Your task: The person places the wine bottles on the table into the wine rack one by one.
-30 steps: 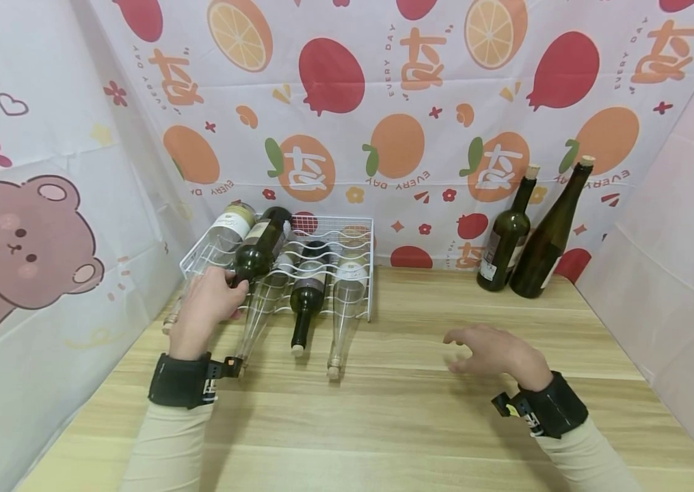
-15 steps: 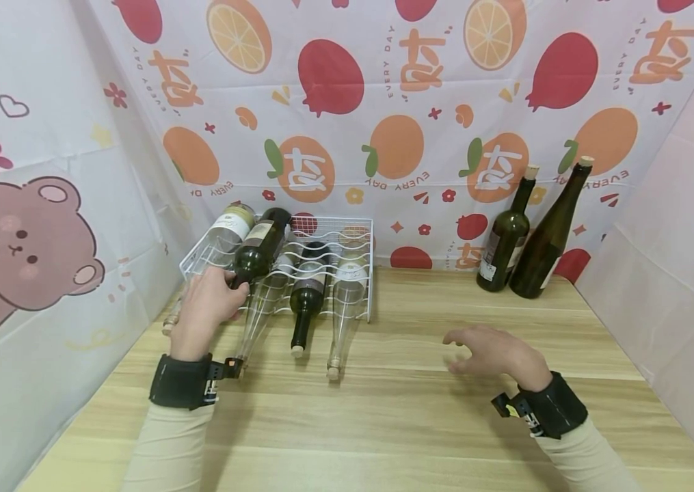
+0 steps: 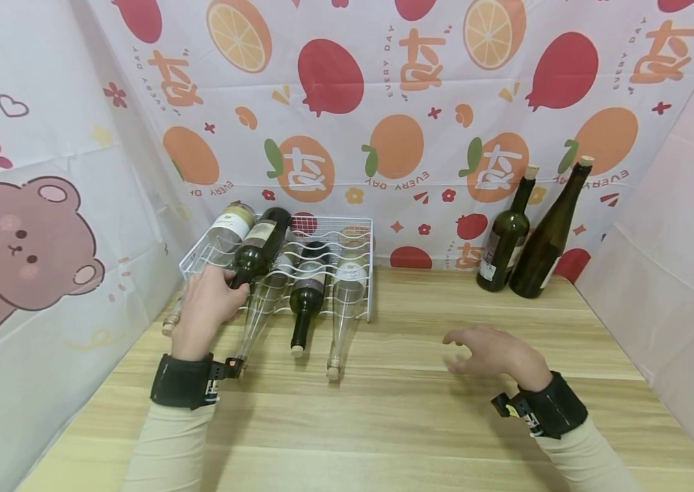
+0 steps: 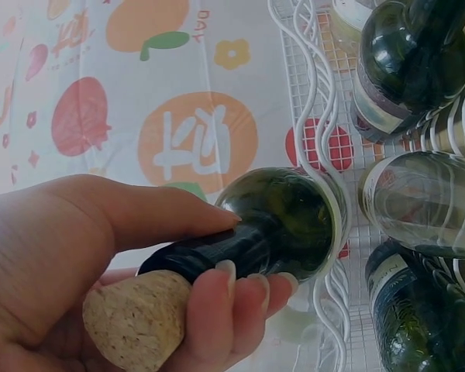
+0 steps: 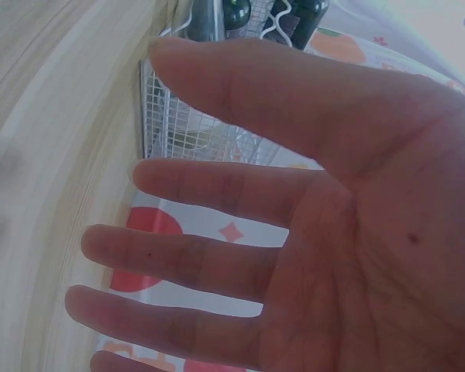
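My left hand (image 3: 208, 307) grips the neck of a dark green wine bottle (image 3: 260, 246), with the thumb on one side and curled fingers on the other. Its cork (image 4: 136, 318) sticks out past the fingers in the left wrist view. The bottle lies tilted on the upper part of a white wire wine rack (image 3: 372, 266), base toward the back. Over the table, apart from any bottle, my right hand (image 3: 491, 352) hangs with its fingers spread and nothing in them, as its palm in the right wrist view confirms.
Clear corked bottles (image 3: 347, 280) and another dark green bottle (image 3: 308, 297) lie in the rack, necks toward me. Two green corked bottles stand at the back right, a shorter one (image 3: 509, 232) beside a taller one (image 3: 546, 239). A fruit-print cloth (image 3: 396, 205) hangs behind.
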Tool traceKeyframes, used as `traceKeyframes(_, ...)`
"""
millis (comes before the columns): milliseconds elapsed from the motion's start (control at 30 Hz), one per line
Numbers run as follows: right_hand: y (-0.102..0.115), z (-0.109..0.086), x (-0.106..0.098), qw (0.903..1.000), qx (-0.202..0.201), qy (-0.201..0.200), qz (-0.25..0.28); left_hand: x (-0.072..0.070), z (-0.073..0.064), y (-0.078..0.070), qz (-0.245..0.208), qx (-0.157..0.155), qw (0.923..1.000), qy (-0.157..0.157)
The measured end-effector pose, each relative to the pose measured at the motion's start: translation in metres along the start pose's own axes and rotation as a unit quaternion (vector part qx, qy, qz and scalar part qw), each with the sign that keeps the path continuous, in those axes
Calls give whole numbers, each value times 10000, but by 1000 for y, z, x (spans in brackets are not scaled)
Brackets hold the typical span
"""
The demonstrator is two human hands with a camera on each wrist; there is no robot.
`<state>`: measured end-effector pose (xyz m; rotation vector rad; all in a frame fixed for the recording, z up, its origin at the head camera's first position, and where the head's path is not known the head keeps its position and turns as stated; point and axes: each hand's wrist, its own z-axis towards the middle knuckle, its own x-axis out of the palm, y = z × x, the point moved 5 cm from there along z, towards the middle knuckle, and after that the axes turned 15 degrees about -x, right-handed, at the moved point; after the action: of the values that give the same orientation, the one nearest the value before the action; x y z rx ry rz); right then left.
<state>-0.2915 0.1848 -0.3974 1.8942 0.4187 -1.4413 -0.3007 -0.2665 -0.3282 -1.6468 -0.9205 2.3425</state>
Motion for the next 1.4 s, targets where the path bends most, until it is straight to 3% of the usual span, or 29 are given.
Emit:
traceKeyframes(467,2,0,0,10000,-38,-36,-53,1,-1,1,22,6,10000,-70)
traceKeyframes(567,2,0,0,10000,-36,-30,-51,2,-2,1,161,58,9997,169)
traceKeyframes(733,2,0,-1,10000,-73,-24,-27,3,-3,2,514,-81,9943,929)
traceKeyframes(833,2,0,0,10000,-91,-25,-13,3,-2,3,570,-136,9915,1160)
traceKeyframes(1400,3,0,-1,10000,-76,-10,-19,1,-2,0,250,-122,9942,1043)
